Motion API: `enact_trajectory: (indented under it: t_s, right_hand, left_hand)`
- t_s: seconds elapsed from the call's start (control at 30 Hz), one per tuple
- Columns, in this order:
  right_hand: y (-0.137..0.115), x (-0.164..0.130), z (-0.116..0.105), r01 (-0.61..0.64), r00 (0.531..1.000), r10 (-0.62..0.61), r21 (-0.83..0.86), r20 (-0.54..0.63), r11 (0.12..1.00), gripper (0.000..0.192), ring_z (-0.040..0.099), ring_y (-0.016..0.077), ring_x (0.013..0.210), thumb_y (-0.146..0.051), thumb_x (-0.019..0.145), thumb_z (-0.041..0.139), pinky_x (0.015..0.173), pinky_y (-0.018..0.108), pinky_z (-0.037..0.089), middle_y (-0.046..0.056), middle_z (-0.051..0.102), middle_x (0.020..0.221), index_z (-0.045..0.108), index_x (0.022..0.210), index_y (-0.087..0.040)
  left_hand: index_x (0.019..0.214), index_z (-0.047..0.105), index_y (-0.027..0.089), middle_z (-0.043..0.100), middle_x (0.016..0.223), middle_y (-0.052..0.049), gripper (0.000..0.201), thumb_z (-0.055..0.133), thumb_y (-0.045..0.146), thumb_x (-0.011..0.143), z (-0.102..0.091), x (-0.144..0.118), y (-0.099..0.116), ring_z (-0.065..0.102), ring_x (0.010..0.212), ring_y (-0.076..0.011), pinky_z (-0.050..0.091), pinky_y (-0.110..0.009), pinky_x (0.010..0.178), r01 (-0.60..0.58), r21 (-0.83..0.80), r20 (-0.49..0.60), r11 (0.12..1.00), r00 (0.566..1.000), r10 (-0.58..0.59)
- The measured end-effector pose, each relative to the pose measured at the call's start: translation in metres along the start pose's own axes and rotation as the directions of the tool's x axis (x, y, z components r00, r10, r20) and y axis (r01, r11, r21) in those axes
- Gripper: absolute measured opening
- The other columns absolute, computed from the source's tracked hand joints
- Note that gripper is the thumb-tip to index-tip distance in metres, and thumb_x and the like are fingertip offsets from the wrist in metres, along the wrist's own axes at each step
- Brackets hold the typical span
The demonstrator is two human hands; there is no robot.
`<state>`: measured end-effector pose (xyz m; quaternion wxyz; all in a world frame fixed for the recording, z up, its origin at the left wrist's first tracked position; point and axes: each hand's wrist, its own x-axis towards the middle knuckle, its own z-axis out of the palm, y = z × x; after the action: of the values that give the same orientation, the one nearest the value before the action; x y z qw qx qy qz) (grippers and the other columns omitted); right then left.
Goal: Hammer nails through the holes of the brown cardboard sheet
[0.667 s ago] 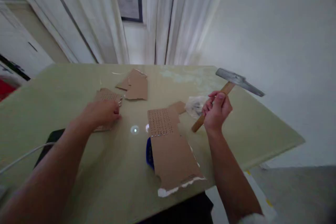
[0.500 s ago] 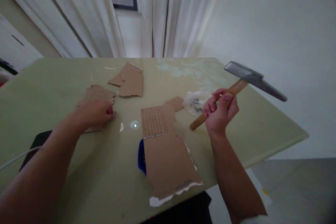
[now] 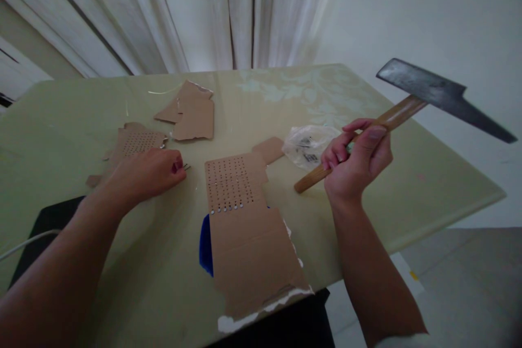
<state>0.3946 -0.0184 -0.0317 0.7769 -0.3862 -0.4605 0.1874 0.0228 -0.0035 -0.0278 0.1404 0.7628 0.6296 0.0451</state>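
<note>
A pale green counter (image 3: 253, 103) fills the middle of the frame, with white curtains (image 3: 244, 11) behind it at the top. In the centre lies a perforated cardboard sheet (image 3: 240, 217) over a blue object (image 3: 205, 244); a torn cardboard piece (image 3: 190, 111) lies at upper left, and a clear plastic bag (image 3: 308, 144) is beside the right hand. The right hand (image 3: 356, 163) is closed around the wooden handle of a hammer (image 3: 408, 111), raised at the right. The left hand (image 3: 144, 174) rests on another perforated cardboard (image 3: 136, 142), fingertips pinched on a small nail (image 3: 186, 166).
</note>
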Motion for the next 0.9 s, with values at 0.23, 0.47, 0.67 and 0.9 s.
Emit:
enact_trajectory:
  t_s: [0.23,0.47,0.67,0.9]
  right_hand:
    - [-0.003,-0.002,0.002,0.002,1.000,-0.002,-0.002,-0.003,1.000,0.043,0.024,0.0093,0.035,-0.066,0.111,0.058,0.032,0.022,0.023,-0.012,0.031,0.054,0.059,0.092,-0.028]
    - [-0.001,0.000,0.001,-0.023,1.000,0.023,-0.008,-0.011,1.000,0.044,0.024,0.0087,0.035,-0.068,0.110,0.057,0.033,0.022,0.023,-0.013,0.031,0.054,0.057,0.093,-0.028]
    - [-0.002,0.000,0.001,-0.040,0.999,0.039,-0.008,-0.021,0.999,0.047,0.024,0.0086,0.035,-0.071,0.109,0.057,0.033,0.022,0.022,-0.014,0.031,0.054,0.056,0.092,-0.027]
    - [-0.004,-0.001,0.003,-0.050,0.998,0.049,-0.012,-0.027,0.999,0.046,0.023,0.0088,0.035,-0.071,0.109,0.057,0.033,0.022,0.022,-0.014,0.030,0.054,0.056,0.092,-0.028]
  left_hand:
    - [0.127,0.081,0.024,0.083,0.090,0.000,0.032,0.075,0.041,0.101,-0.030,-0.032,0.057,0.071,0.073,-0.0165,0.052,-0.027,0.068,-0.225,-0.213,-0.285,0.951,0.945,0.159]
    - [0.101,0.087,0.025,0.087,0.095,-0.002,0.011,0.079,0.033,0.100,-0.004,-0.039,0.098,0.079,0.085,-0.0167,0.059,-0.023,0.070,-0.384,-0.610,-0.206,0.693,0.922,0.328]
    - [0.103,0.089,0.029,0.088,0.095,0.000,0.010,0.080,0.033,0.102,-0.001,-0.039,0.099,0.079,0.083,-0.0152,0.056,-0.020,0.066,-0.384,-0.625,-0.126,0.680,0.909,0.398]
    - [0.103,0.089,0.030,0.087,0.099,-0.001,0.011,0.079,0.033,0.103,0.004,-0.039,0.100,0.077,0.088,-0.0157,0.056,-0.022,0.073,-0.420,-0.593,-0.144,0.687,0.895,0.423]
